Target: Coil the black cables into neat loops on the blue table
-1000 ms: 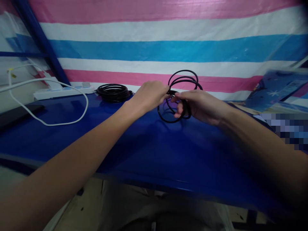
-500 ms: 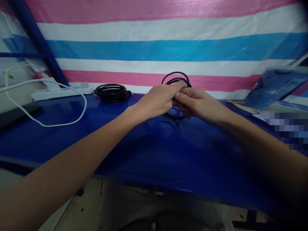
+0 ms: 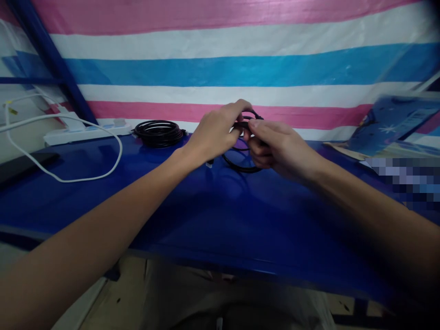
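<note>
A black cable (image 3: 242, 169) hangs in loops between my two hands, above the blue table (image 3: 220, 220). My left hand (image 3: 220, 128) grips the upper part of the loops, with its fingers curled over them. Close on its right, my right hand (image 3: 275, 142) pinches the same bundle between thumb and fingers. A connector end (image 3: 209, 162) of black cable shows below my left hand. Farther left on the table lies a second coil of black cable (image 3: 160, 134), wound in a ring.
A white power strip (image 3: 85, 133) with a plug stands at the back left, and a white cable (image 3: 118, 156) loops in front of it. At the left edge lies a dark flat object (image 3: 30, 167). A blue printed bag (image 3: 381, 128) and papers occupy the right side.
My hands have drawn slightly apart, and my left hand has shifted a little to the left. More of the held cable shows between them, and a connector end has come into view.
</note>
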